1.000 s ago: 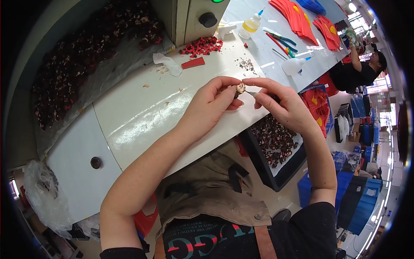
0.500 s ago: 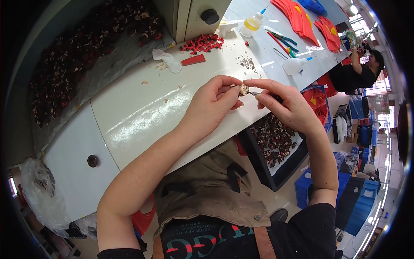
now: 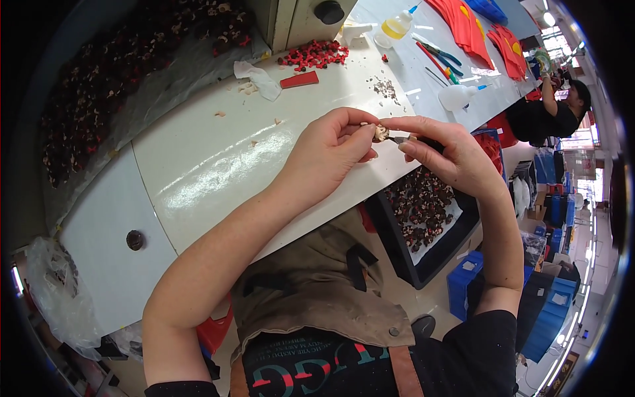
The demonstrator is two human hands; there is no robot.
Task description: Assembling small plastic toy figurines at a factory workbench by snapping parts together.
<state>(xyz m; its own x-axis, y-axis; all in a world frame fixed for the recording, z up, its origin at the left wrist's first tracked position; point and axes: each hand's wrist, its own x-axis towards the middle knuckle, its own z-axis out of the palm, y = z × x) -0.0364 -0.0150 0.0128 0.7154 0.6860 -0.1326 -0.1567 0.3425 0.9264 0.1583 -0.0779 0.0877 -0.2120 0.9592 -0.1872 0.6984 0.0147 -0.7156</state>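
Over the near right edge of the white table (image 3: 218,165), my left hand (image 3: 334,149) pinches a small cream-and-dark moulded piece (image 3: 381,133) between thumb and fingertips. My right hand (image 3: 450,152) is closed around a slim tool with a thin metal tip (image 3: 397,139), which points at the piece; most of the tool is hidden in my fingers, so its exact kind is unclear. My right index finger reaches across to the top of the piece. Small dark scraps (image 3: 385,89) lie on the table beyond my hands.
A black tray (image 3: 423,264) of dark, red and cream pieces stands below the table edge. Beyond lie red pieces (image 3: 314,54), a red block (image 3: 299,80), crumpled tissue (image 3: 258,79), squeeze bottles (image 3: 456,97) and pliers (image 3: 442,56). A co-worker (image 3: 562,112) is at far right.
The whole view has shifted slightly. Both hands keep their hold on the piece and the tool; more of the tool's metal tip shows now between them.
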